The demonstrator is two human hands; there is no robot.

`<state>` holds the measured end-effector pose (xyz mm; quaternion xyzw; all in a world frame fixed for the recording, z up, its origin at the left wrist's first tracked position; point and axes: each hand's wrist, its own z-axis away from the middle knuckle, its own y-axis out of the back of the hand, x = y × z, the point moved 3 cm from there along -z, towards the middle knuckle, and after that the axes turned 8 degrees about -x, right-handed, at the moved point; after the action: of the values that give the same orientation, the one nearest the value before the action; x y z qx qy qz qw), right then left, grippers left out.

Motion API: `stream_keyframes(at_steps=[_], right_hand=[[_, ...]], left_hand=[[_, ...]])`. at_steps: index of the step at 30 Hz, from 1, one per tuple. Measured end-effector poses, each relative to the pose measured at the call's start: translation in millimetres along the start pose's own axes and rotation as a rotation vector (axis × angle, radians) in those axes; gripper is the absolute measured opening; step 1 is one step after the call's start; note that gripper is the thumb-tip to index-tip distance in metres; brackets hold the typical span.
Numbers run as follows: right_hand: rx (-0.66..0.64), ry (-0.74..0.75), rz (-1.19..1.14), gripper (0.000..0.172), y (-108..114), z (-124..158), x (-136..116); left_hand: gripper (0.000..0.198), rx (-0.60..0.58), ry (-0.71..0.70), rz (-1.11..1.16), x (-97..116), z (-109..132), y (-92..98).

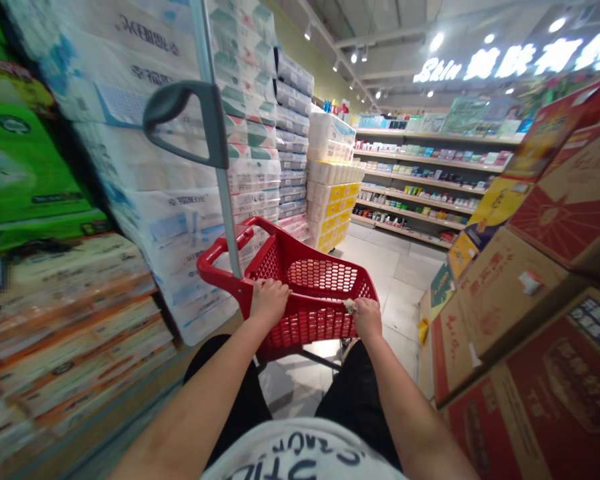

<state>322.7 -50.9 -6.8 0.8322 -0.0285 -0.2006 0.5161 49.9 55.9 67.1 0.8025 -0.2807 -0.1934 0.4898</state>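
Note:
A red plastic shopping cart (310, 323) with perforated basket walls stands side-on in front of my legs. My left hand (270, 300) is closed over the near rim, close to the cart's handle end. Farther along the same rim, toward the front corner, my right hand (367, 318) is wrapped round the edge. A small crumpled whitish scrap (350, 305) pokes out beside the right fingers; what it is I cannot make out. The basket shows no goods in its visible part. From the handle end rises a metal pole (229, 213) with a grey loop grip (215, 127).
Tall stacks of wrapped tissue packs (170, 153) line the left, beside green packs (25, 153). Cardboard cartons (510, 287) are piled on the right. Pale floor tiles (393, 267) run between them toward shelves of small boxed goods (430, 160) at the back.

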Motion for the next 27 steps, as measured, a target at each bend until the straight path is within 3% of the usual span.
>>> stream_keyframes(at_steps=[5, 15, 23, 27], right_hand=[[-0.039, -0.046, 0.001, 0.022, 3.7, 2.7, -0.5], [-0.006, -0.002, 0.019, 0.026, 2.4, 14.8, 5.6], [-0.045, 0.009, 0.022, 0.029, 0.2, 2.4, 10.6], [-0.044, -0.022, 0.017, 0.031, -1.0, -5.4, 18.2]], left_hand=[[0.033, -0.047, -0.012, -0.013, -2.3, -7.3, -4.4], [0.034, -0.093, -0.074, 0.006, -8.8, -32.9, -13.6], [0.031, -0.125, -0.080, 0.013, -15.4, -58.6, -24.6], [0.029, -0.110, -0.013, 0.008, -14.4, -72.9, -26.7]])
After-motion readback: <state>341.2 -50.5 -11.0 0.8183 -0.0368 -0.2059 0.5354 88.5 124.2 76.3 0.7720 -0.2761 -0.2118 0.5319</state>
